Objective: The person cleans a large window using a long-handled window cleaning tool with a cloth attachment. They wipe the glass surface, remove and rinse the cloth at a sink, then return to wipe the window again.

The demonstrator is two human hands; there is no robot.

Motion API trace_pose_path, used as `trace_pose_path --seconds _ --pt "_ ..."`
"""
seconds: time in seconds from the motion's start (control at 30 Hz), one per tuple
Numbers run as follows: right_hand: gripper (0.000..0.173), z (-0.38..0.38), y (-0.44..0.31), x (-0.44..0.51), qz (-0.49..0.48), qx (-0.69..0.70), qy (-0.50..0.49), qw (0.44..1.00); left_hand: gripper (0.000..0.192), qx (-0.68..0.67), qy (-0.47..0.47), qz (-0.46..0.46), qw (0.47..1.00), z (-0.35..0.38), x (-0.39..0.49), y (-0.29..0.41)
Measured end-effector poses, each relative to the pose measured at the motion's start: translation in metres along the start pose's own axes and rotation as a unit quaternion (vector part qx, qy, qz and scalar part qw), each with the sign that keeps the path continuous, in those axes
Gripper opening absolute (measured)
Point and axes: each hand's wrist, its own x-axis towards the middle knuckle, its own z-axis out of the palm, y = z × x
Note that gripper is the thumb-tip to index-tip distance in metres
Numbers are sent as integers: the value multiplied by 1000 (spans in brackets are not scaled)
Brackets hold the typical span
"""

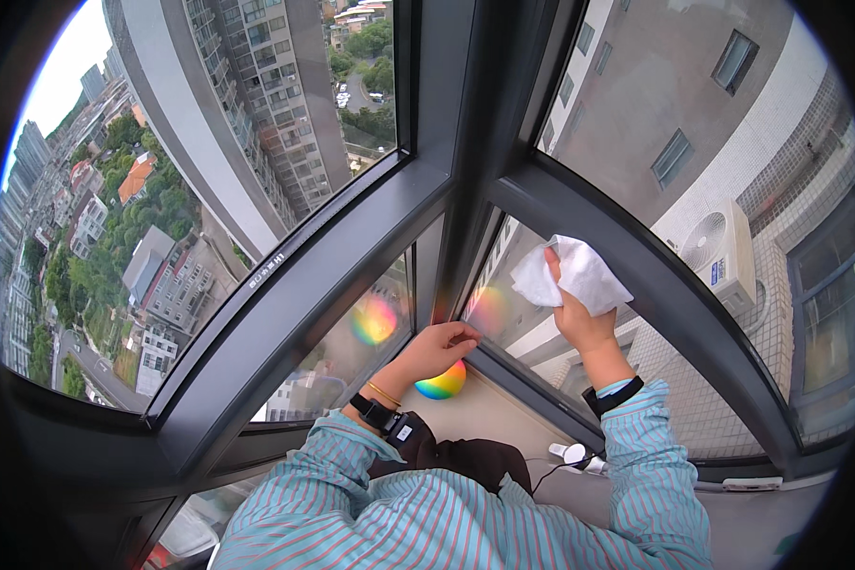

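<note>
My right hand (586,320) grips a crumpled white cloth (590,274), with the thumb lying over it. The cloth is up by the dark metal rail (598,214) of the right-hand window, in front of the lower glass pane (670,377); whether it touches the glass I cannot tell. My left hand (434,350) hangs with curled fingers near the corner where the two window frames meet, holding nothing. Just below its fingers a rainbow-coloured ball (443,381) shows in part, the rest hidden by the hand.
A dark corner post (474,142) rises between the two windows. On the left runs another wide metal rail (313,263). A white device (577,454) with a black cable lies low beside my right arm. Outside hangs an air conditioner unit (719,249).
</note>
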Motion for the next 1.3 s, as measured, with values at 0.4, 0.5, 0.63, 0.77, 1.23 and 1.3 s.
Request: trace_pose_path --seconds 0.4,0.5,0.63,0.77,1.23,1.3 --pt "59 76 -16 65 -52 -223 195 954 25 0 39 97 995 0 5 -151" --pt "83 114 -39 57 -22 -187 200 962 25 22 31 129 991 5 4 -188" --pt "87 256 -75 -21 -90 -102 100 986 24 38 32 166 985 11 4 -239" --pt "78 370 -84 -177 -18 -79 -293 953 23 30 45 95 994 11 -13 -252" --pt "60 101 -85 57 -63 -149 273 948 21 141 37 177 973 22 -10 -184" --pt "64 90 -73 62 -106 -195 389 894 24 224 82 266 934 28 -9 -166"
